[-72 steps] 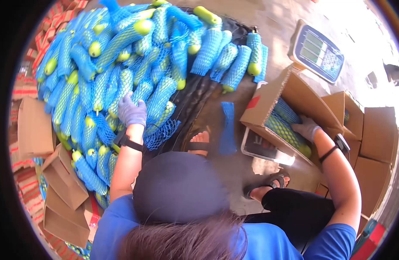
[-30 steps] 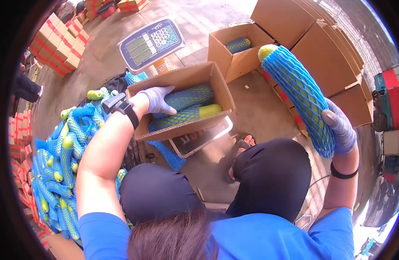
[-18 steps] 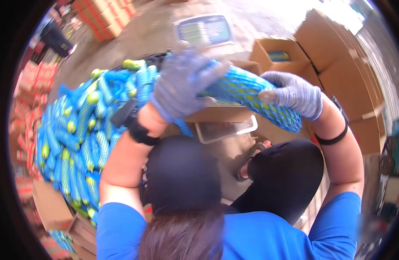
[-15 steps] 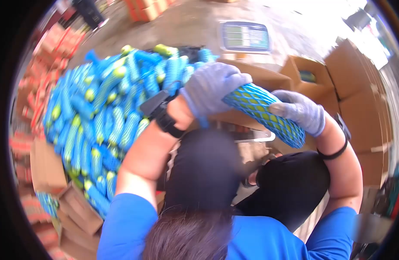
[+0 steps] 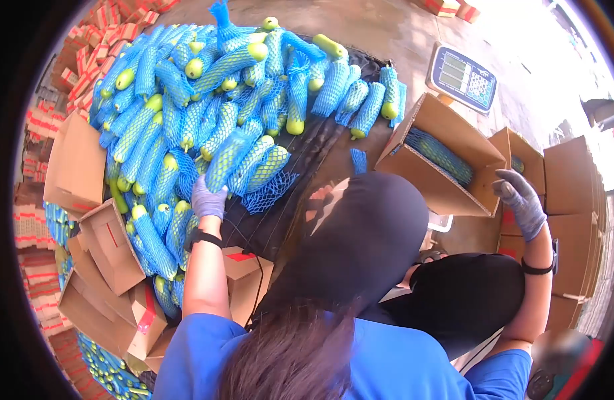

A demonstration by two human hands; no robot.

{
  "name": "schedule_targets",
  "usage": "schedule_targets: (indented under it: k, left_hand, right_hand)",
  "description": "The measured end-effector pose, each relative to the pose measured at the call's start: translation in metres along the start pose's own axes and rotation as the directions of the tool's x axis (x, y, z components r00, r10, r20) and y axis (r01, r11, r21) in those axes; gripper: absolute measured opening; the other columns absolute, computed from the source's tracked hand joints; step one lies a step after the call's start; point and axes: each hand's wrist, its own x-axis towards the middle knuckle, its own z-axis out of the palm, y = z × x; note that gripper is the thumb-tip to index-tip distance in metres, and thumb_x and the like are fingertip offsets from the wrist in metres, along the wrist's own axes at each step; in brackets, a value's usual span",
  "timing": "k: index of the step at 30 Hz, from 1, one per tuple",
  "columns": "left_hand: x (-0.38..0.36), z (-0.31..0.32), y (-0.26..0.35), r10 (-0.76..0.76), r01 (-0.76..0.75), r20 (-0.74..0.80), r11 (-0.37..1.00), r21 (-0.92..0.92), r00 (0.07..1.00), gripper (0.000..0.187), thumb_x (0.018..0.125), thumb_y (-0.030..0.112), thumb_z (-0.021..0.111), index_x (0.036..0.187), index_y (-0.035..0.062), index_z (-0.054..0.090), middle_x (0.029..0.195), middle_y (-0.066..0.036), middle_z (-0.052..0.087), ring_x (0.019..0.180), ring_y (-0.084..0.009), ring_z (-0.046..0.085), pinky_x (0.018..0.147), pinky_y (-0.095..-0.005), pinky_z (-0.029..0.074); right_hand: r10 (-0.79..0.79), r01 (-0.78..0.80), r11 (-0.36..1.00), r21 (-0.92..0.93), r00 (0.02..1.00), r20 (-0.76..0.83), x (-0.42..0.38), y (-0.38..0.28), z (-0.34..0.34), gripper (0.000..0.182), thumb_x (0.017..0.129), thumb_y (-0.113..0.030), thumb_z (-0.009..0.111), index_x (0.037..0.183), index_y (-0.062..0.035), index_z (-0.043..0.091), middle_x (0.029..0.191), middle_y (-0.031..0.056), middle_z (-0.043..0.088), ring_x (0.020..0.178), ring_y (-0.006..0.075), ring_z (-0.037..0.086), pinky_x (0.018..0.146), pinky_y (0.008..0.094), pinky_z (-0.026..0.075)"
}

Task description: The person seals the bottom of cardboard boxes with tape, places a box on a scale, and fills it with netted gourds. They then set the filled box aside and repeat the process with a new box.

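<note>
My left hand point(image 5: 209, 200), in a grey glove, is closed on the lower end of a long green gourd point(image 5: 228, 160) in a blue mesh sleeve, at the near edge of a big pile. Two more netted gourds point(image 5: 270, 167) lie just right of it. My right hand point(image 5: 522, 202), also gloved, is raised at the right with fingers partly bent and apart, holding nothing. Beside it stands an open cardboard box point(image 5: 440, 183) with a netted gourd point(image 5: 440, 155) lying inside.
A digital scale point(image 5: 461, 78) stands beyond the box. More cardboard boxes point(image 5: 573, 180) are at the right, and open cartons point(image 5: 110, 247) stand left of the pile. Black sheeting point(image 5: 313, 150) lies under the gourds. My knee point(image 5: 360, 233) is in the middle.
Both hands were on one netted gourd; now they are apart. My left hand has gone to the pile, and my right is empty near the box. The view has shifted.
</note>
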Motion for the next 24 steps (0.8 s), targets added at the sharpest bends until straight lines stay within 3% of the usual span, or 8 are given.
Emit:
schedule_targets:
  k: [3, 7, 10, 13, 15, 20, 22, 24]
  left_hand:
    - [0.032, 0.009, 0.006, 0.011, -0.012, -0.017, 0.998, -0.057, 1.000, 0.070, 0.069, 0.024, 0.086, 0.130, 0.0048, 0.057, 0.124, -0.021, 0.062, 0.118, -0.0369, 0.058, 0.104, -0.0415, 0.044]
    - [0.072, 0.011, 0.061, 0.014, -0.024, 0.057, 0.986, 0.166, 0.998, 0.079, 0.071, 0.033, 0.086, 0.138, 0.0094, 0.049, 0.130, -0.020, 0.058, 0.124, -0.0354, 0.056, 0.104, -0.0435, 0.045]
    - [0.091, 0.020, 0.099, -0.140, 0.015, 0.224, 0.875, 0.485, 0.965, 0.086, 0.074, 0.042, 0.084, 0.145, 0.0199, 0.041, 0.132, -0.019, 0.057, 0.125, -0.0361, 0.056, 0.101, -0.0500, 0.049]
    - [0.095, 0.048, 0.103, -0.069, -0.084, 0.214, 0.772, 0.630, 0.974, 0.090, 0.075, 0.040, 0.082, 0.150, 0.0230, 0.035, 0.129, -0.014, 0.058, 0.119, -0.0325, 0.059, 0.097, -0.0442, 0.051]
    - [0.090, 0.060, 0.099, 0.008, -0.110, 0.150, 0.720, 0.685, 0.989, 0.089, 0.075, 0.037, 0.080, 0.151, 0.0260, 0.034, 0.130, -0.009, 0.055, 0.118, -0.0295, 0.060, 0.097, -0.0408, 0.050]
    - [0.075, 0.041, 0.108, 0.075, -0.164, 0.159, 0.723, 0.671, 0.984, 0.101, 0.072, 0.042, 0.084, 0.155, 0.0282, 0.027, 0.143, -0.012, 0.045, 0.130, -0.0310, 0.050, 0.106, -0.0434, 0.044]
    - [0.071, 0.030, 0.121, 0.091, -0.163, 0.144, 0.746, 0.646, 0.985, 0.101, 0.071, 0.043, 0.085, 0.154, 0.0240, 0.030, 0.147, -0.015, 0.042, 0.133, -0.0334, 0.047, 0.109, -0.0442, 0.041]
    - [0.098, 0.043, 0.110, 0.168, -0.186, 0.081, 0.909, 0.373, 0.983, 0.094, 0.071, 0.045, 0.084, 0.149, 0.0173, 0.040, 0.146, -0.017, 0.043, 0.133, -0.0355, 0.046, 0.111, -0.0442, 0.040]
  right_hand:
    - [0.093, -0.087, 0.995, 0.053, 0.989, -0.116, -0.003, 0.012, -0.013, 0.042, 0.098, -0.030, 0.066, 0.129, -0.0023, 0.059, 0.106, 0.0049, 0.067, 0.094, 0.0110, 0.062, 0.086, 0.0271, 0.050]
    - [0.117, -0.109, 0.993, 0.052, 0.976, -0.186, -0.010, 0.012, -0.017, 0.038, 0.098, -0.025, 0.065, 0.128, -0.0020, 0.060, 0.107, 0.0049, 0.067, 0.095, 0.0108, 0.062, 0.087, 0.0276, 0.051]
    - [0.037, -0.037, 0.999, 0.007, 0.965, -0.261, -0.019, 0.017, -0.022, 0.033, 0.098, -0.020, 0.065, 0.125, -0.0017, 0.062, 0.110, 0.0044, 0.067, 0.100, 0.0110, 0.061, 0.089, 0.0272, 0.050]
    - [-0.011, -0.040, 0.990, -0.138, 0.938, -0.346, -0.029, 0.022, -0.025, 0.030, 0.096, -0.019, 0.065, 0.120, -0.0005, 0.066, 0.121, 0.0076, 0.066, 0.113, 0.0159, 0.059, 0.102, 0.0311, 0.045]
    - [-0.001, -0.057, 0.988, -0.143, 0.928, -0.373, -0.033, 0.025, -0.028, 0.030, 0.096, -0.021, 0.065, 0.119, -0.0013, 0.067, 0.121, 0.0080, 0.067, 0.113, 0.0163, 0.059, 0.101, 0.0314, 0.046]
    - [0.041, -0.078, 0.994, -0.075, 0.913, -0.405, -0.041, 0.032, -0.035, 0.032, 0.096, -0.024, 0.067, 0.119, -0.0022, 0.067, 0.114, 0.0061, 0.069, 0.109, 0.0153, 0.060, 0.099, 0.0310, 0.047]
    - [0.106, -0.059, 0.989, 0.134, 0.921, -0.374, -0.038, 0.037, -0.034, 0.034, 0.095, -0.025, 0.068, 0.120, -0.0023, 0.067, 0.108, 0.0047, 0.069, 0.102, 0.0133, 0.061, 0.094, 0.0297, 0.049]
    - [0.152, -0.084, 0.977, 0.196, 0.918, -0.365, -0.035, 0.037, -0.036, 0.035, 0.095, -0.026, 0.068, 0.121, -0.0021, 0.066, 0.106, 0.0043, 0.068, 0.099, 0.0126, 0.061, 0.091, 0.0292, 0.050]
